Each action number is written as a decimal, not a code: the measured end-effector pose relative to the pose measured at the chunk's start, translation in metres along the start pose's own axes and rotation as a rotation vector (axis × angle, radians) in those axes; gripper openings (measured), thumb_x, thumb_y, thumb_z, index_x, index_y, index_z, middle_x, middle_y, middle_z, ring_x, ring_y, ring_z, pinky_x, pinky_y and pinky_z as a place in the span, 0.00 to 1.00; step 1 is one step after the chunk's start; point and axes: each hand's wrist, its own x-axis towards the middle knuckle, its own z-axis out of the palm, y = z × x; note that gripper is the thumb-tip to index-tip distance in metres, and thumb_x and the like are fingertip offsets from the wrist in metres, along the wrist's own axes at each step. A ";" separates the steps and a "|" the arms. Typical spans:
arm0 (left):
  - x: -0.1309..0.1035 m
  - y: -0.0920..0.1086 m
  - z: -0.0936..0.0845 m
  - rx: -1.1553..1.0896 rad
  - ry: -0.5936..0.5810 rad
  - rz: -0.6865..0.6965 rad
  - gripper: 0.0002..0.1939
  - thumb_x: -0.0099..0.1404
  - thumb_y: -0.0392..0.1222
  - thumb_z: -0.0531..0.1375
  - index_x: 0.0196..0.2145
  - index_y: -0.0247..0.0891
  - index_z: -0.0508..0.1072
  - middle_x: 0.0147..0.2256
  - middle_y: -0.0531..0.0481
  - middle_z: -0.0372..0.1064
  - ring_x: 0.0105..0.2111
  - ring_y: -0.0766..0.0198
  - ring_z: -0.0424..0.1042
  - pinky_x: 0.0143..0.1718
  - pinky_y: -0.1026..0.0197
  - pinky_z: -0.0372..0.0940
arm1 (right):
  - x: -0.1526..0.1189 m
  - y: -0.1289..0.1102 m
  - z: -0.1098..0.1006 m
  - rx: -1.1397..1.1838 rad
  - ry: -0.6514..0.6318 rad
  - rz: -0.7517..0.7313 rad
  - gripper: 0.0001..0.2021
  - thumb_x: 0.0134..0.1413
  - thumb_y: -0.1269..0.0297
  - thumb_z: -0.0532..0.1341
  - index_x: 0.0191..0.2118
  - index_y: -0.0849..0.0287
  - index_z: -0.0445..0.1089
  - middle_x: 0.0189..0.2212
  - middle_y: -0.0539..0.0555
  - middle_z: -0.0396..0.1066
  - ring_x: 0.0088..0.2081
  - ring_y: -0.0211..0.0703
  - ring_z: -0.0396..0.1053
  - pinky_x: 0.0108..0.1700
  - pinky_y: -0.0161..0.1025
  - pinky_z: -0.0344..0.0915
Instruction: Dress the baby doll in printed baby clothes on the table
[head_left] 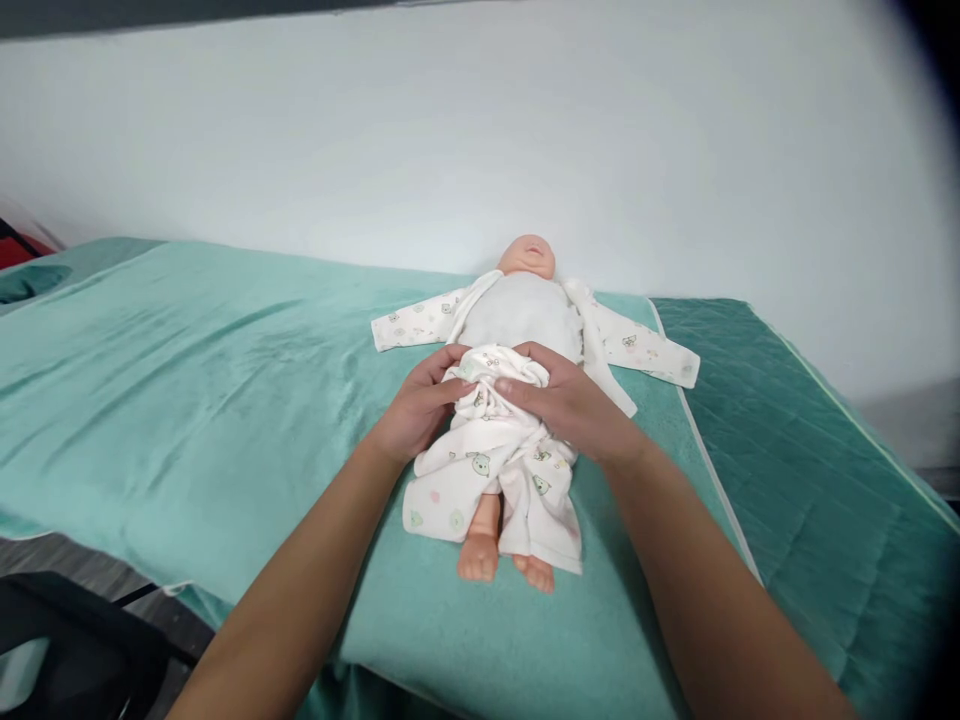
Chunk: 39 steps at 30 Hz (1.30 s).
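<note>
A baby doll (527, 257) lies on its back, head toward the wall and bare feet (480, 556) toward me. An open white printed jacket (651, 355) covers its arms, which are spread out sideways, and its pale grey torso (517, 312) shows between the jacket's sides. Matching baby pants (487, 465) are on the doll's legs, with the waist bunched up. My left hand (425, 402) grips the waistband on the left, thumb on top. On the right, my right hand (559, 400) pinches the same gathered cloth. The fingers beneath the fabric are partly hidden.
The doll rests on a light green bed cover (247, 370). A darker green quilted sheet (810, 450) shows at the right. Behind the bed stands a white wall (450, 130). A black chair-like object (75, 640) is at the lower left, beside the bed's edge.
</note>
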 end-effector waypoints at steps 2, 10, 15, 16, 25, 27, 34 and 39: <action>0.000 0.000 -0.001 -0.041 0.010 -0.006 0.14 0.54 0.39 0.68 0.39 0.38 0.73 0.30 0.52 0.71 0.28 0.66 0.71 0.30 0.65 0.64 | -0.002 -0.003 -0.002 -0.032 -0.073 -0.009 0.22 0.48 0.51 0.69 0.47 0.55 0.70 0.40 0.51 0.73 0.40 0.44 0.70 0.40 0.38 0.66; 0.000 -0.003 -0.006 0.020 0.050 -0.007 0.13 0.59 0.48 0.67 0.33 0.35 0.74 0.24 0.54 0.66 0.22 0.71 0.64 0.24 0.68 0.59 | -0.004 0.001 -0.005 0.177 -0.038 0.018 0.15 0.51 0.54 0.69 0.40 0.56 0.70 0.31 0.48 0.69 0.32 0.38 0.67 0.34 0.35 0.63; -0.001 0.002 -0.009 0.232 -0.156 0.004 0.25 0.52 0.55 0.70 0.42 0.36 0.75 0.36 0.48 0.72 0.34 0.63 0.69 0.34 0.64 0.64 | 0.000 0.007 -0.002 0.275 -0.010 -0.022 0.12 0.55 0.55 0.67 0.40 0.56 0.69 0.33 0.49 0.69 0.34 0.38 0.67 0.37 0.36 0.64; -0.001 0.003 -0.008 0.278 -0.195 -0.031 0.26 0.50 0.51 0.72 0.43 0.36 0.76 0.37 0.48 0.73 0.35 0.62 0.70 0.36 0.63 0.65 | 0.001 0.007 -0.002 0.257 -0.011 -0.027 0.13 0.56 0.55 0.66 0.41 0.56 0.69 0.34 0.49 0.70 0.35 0.39 0.67 0.38 0.37 0.64; -0.004 -0.003 -0.002 0.073 -0.036 -0.044 0.20 0.56 0.48 0.69 0.44 0.35 0.78 0.38 0.45 0.77 0.35 0.58 0.75 0.38 0.61 0.66 | -0.002 -0.003 0.002 -0.109 -0.110 0.008 0.18 0.51 0.51 0.68 0.43 0.57 0.73 0.36 0.51 0.75 0.38 0.45 0.70 0.38 0.38 0.65; -0.004 -0.004 -0.003 0.044 -0.026 -0.043 0.21 0.56 0.49 0.69 0.44 0.35 0.78 0.37 0.45 0.77 0.36 0.57 0.75 0.39 0.61 0.67 | -0.002 -0.007 0.003 -0.176 -0.183 0.020 0.17 0.49 0.53 0.69 0.42 0.56 0.74 0.36 0.50 0.75 0.39 0.45 0.71 0.38 0.38 0.66; -0.007 0.001 0.002 0.149 0.036 -0.090 0.21 0.60 0.53 0.65 0.45 0.36 0.78 0.38 0.45 0.78 0.38 0.54 0.76 0.40 0.58 0.68 | -0.003 0.000 -0.001 -0.035 -0.141 0.077 0.17 0.51 0.55 0.68 0.45 0.57 0.74 0.40 0.52 0.76 0.44 0.50 0.73 0.43 0.42 0.68; -0.006 0.005 0.001 0.248 -0.069 -0.052 0.27 0.51 0.49 0.72 0.48 0.37 0.77 0.44 0.44 0.77 0.44 0.52 0.74 0.43 0.57 0.67 | 0.000 0.006 -0.001 0.246 -0.069 0.042 0.20 0.51 0.56 0.68 0.49 0.59 0.73 0.41 0.56 0.76 0.43 0.51 0.74 0.45 0.45 0.70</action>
